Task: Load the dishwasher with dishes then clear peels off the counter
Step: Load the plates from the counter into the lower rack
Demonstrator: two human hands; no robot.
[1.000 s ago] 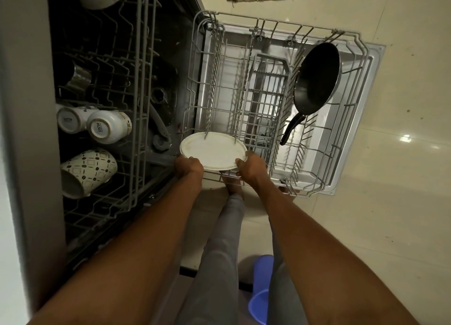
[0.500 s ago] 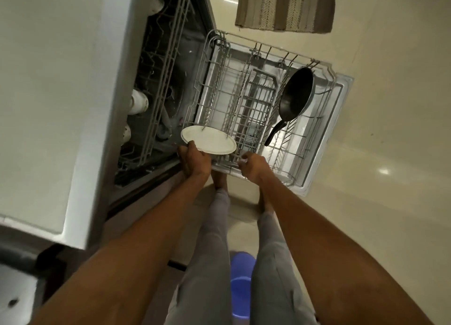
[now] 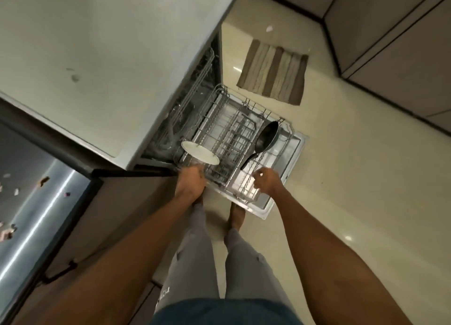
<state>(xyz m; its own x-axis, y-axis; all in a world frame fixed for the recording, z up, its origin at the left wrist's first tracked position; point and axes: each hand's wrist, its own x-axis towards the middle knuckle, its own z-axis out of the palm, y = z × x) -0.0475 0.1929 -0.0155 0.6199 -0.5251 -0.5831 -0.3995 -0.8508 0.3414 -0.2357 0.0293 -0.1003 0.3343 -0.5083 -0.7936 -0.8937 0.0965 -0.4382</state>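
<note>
Plate (image 3: 200,152), white and tilted, stands at the near left corner of the pulled-out lower rack (image 3: 234,139), resting among the tines. Just near of it the left hand (image 3: 190,183) hovers, blurred, and I cannot tell whether its fingers touch the plate or the rack. The right hand (image 3: 266,180) hangs above the rack's near right edge, fingers loosely curled around nothing. A black pan (image 3: 265,139) leans in the rack's right side. Peels (image 3: 42,180) lie scattered on the counter (image 3: 36,202) at far left. A striped mat (image 3: 274,72) lies on the floor beyond.
</note>
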